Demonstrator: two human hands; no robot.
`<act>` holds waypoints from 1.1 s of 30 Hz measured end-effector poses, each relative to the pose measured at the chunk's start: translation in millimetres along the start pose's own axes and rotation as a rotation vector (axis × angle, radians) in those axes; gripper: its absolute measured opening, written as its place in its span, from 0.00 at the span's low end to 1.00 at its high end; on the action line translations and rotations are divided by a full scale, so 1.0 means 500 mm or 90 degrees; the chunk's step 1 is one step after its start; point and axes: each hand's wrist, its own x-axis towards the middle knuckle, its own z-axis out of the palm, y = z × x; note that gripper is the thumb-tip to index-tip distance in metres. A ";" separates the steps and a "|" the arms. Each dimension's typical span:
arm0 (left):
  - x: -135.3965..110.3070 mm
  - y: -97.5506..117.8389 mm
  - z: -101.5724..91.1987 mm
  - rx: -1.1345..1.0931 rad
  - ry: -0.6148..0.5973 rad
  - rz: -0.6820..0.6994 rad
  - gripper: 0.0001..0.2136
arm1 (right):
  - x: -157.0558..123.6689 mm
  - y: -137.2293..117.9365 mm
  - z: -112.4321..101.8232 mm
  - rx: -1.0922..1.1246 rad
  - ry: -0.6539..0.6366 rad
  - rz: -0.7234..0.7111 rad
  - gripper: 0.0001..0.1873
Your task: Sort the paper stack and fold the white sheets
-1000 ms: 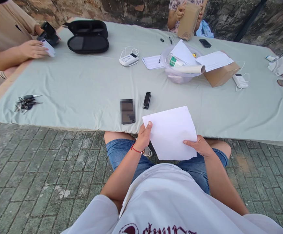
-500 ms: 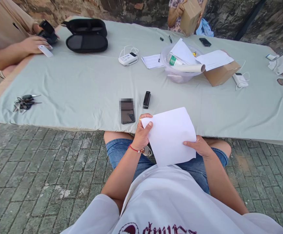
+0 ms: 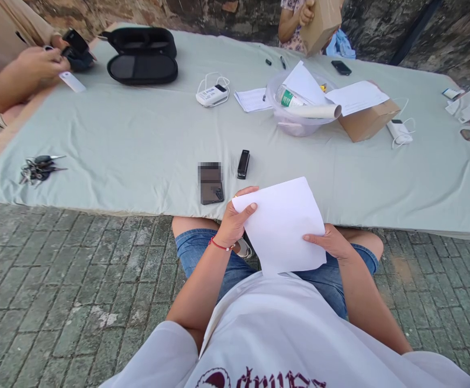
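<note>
A blank white sheet of paper [image 3: 285,226] is held over my lap, just off the table's near edge. My left hand [image 3: 237,218] grips its left side, thumb on top and fingers behind. At the right edge my right hand [image 3: 330,241] pinches the paper, its thumb across the front and its fingers hidden underneath. Beyond the paper a black stapler [image 3: 243,164] lies on the cloth. Left of it is a dark flat object [image 3: 211,183], partly blurred out, near the table edge.
Keys [image 3: 40,170] lie at the left, with an open black case [image 3: 142,59] behind. A plastic bowl [image 3: 295,128] of papers and a bottle stands beside a cardboard box [image 3: 370,121]. White power banks [image 3: 212,96] with cables rest on the cloth. Other people sit around the table [image 3: 138,140].
My left hand has slid slightly along the paper's upper left corner; the sheet has barely moved. The person at the left has raised a hand, and the far person's cardboard box has tilted.
</note>
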 end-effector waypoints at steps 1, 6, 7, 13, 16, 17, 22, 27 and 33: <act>0.000 -0.001 -0.001 0.013 0.001 -0.004 0.22 | 0.001 0.000 0.000 -0.004 0.000 0.004 0.21; -0.001 -0.007 -0.003 0.027 -0.002 -0.006 0.19 | 0.003 0.000 0.002 -0.010 0.013 0.013 0.23; -0.001 -0.008 -0.003 0.023 -0.002 -0.006 0.19 | 0.003 -0.001 0.003 -0.008 0.013 0.017 0.23; -0.001 -0.006 0.002 -0.006 -0.006 -0.026 0.29 | 0.003 -0.005 0.006 -0.004 0.008 0.026 0.23; 0.000 -0.009 0.001 -0.031 -0.015 -0.046 0.32 | 0.003 -0.005 0.005 -0.007 0.008 0.023 0.22; 0.001 -0.011 -0.001 -0.038 -0.014 -0.055 0.31 | 0.003 -0.005 0.005 -0.007 0.005 0.019 0.22; 0.000 -0.028 -0.012 -0.063 0.008 -0.110 0.27 | 0.002 -0.009 0.005 -0.016 -0.016 0.001 0.24; 0.004 -0.034 -0.013 -0.046 0.041 -0.085 0.23 | 0.002 -0.011 0.006 -0.025 0.001 0.027 0.24; 0.012 -0.046 -0.015 -0.040 0.110 -0.066 0.18 | 0.006 -0.017 0.008 -0.034 0.032 0.054 0.24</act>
